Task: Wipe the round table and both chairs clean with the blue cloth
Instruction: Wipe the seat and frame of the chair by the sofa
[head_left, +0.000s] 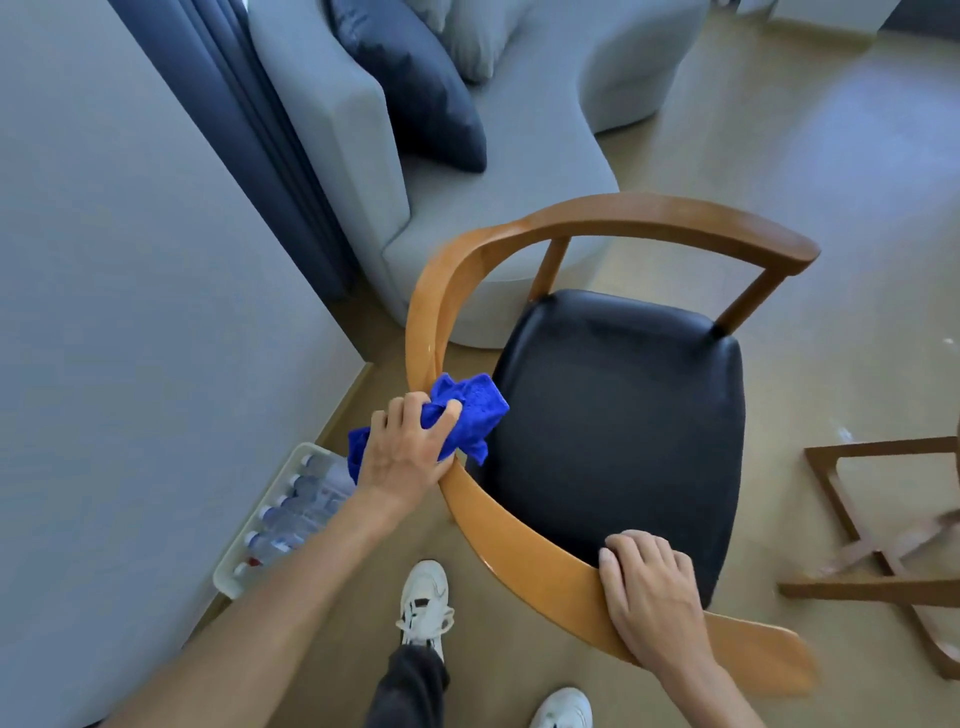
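1. Through the head camera, I am looking down on a wooden armchair (613, 431) with a curved backrest rail (524, 540) and a dark padded seat (618, 426); it is standing on the floor between a grey sofa (467, 218) and my feet.
2. My left hand (402, 457) is gripping the blue cloth (467, 421), fingers curled into its bunched folds, and is pressing it onto the rail where the rail bends toward the arm.
3. My right hand (652, 592) is closing over the same rail nearer to me, fingers hooked over its inner edge, bracing the chair.
4. I am judging the cloth to be soft and light; it is crumpling easily, so wadding it in the palm seems the best hold.
5. The rail is looking hard and glossy, probably slick, so I am expecting the cloth to slide well; the frame seems stiff enough to hold by the rail.
6. A tray of water bottles (291, 514) is sitting against the wall to my left, and a wooden frame (878, 551), perhaps the table's base or the second chair, is showing at the right edge. I cannot see the round tabletop.
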